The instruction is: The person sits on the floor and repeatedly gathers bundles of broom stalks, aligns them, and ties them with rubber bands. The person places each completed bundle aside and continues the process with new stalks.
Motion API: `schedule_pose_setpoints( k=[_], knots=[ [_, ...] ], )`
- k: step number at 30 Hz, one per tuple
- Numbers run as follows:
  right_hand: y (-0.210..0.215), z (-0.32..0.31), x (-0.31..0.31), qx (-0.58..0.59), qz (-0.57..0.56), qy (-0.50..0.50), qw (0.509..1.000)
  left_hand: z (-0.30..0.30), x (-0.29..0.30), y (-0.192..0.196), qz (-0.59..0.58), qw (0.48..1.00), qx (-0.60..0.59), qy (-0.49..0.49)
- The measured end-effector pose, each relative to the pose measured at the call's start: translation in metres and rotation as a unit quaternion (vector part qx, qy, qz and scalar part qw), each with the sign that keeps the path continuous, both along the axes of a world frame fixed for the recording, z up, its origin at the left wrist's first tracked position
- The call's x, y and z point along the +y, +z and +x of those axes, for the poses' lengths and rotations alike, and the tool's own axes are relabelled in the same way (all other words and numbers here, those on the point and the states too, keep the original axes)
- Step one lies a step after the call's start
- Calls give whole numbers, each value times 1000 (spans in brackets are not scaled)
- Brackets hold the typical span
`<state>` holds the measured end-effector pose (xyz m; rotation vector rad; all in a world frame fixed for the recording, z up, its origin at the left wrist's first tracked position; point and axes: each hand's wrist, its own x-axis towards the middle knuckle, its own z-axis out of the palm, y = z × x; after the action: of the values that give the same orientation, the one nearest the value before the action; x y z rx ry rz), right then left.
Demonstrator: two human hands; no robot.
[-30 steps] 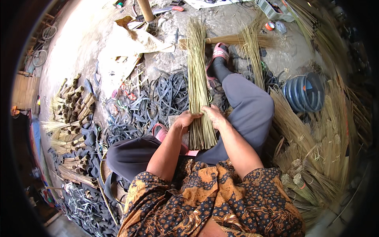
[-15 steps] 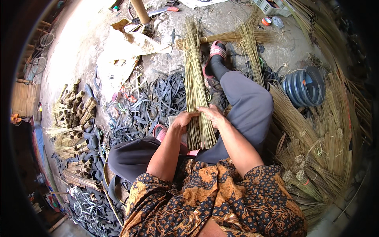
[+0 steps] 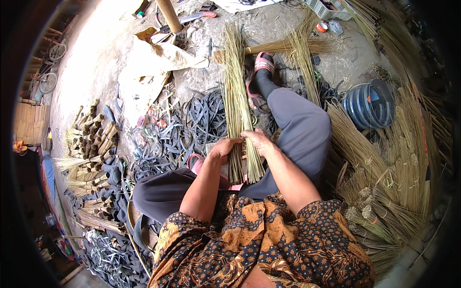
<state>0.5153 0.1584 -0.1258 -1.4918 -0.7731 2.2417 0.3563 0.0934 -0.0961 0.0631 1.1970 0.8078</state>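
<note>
A long bundle of thin straw-coloured stalks [image 3: 235, 96] stretches away from my lap, its far ends crossing another bundle on the ground. Toward me it is parted into two bunches with a narrow gap between. My left hand [image 3: 224, 148] is wrapped round the left bunch, which looks darker at its near end. Round the paler right bunch [image 3: 253, 161] closes my right hand [image 3: 257, 141]. The two hands are close together, thumbs on top of the stalks. My palms and the undersides of the bunches are hidden.
Dark rubber strips [image 3: 199, 117] lie heaped beyond my left knee. Short tied bundles [image 3: 91, 134] are stacked at far left. Loose stalks [image 3: 398, 163] and a clear blue ribbed container [image 3: 369, 104] stand to the right. A red-handled saw [image 3: 197, 17] lies near a wooden post [image 3: 169, 15].
The near part of the stalk bundle has split into two bunches, with a gap opened between my hands. Both hands have stayed in nearly the same place.
</note>
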Motion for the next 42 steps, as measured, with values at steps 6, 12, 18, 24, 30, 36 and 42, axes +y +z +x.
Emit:
schedule_pose_setpoints(
  k=[6, 12, 18, 24, 30, 36, 42],
  knots=[
    [21, 2, 4, -53, 42, 20, 997, -7, -1, -7, -7, 997, 73, -27],
    [140, 23, 28, 85, 88, 22, 992, -2, -2, -11, 34, 984, 170, -36],
    [261, 124, 66, -23, 303, -13, 953, -8, 7, 12, 151, 972, 181, -16],
    [213, 236, 101, -353, 335, -62, 872, -27, 21, 40, 139, 980, 116, 85],
    [21, 276, 87, -426, 323, -116, 837, -43, 17, 78, 178, 962, 133, 156],
    [-36, 282, 74, -600, 311, 59, 734, -58, -1, 116, 168, 953, 172, 184],
    [-30, 284, 64, -598, 324, 64, 730, -52, -4, 120, 190, 948, 205, 152]
  ],
)
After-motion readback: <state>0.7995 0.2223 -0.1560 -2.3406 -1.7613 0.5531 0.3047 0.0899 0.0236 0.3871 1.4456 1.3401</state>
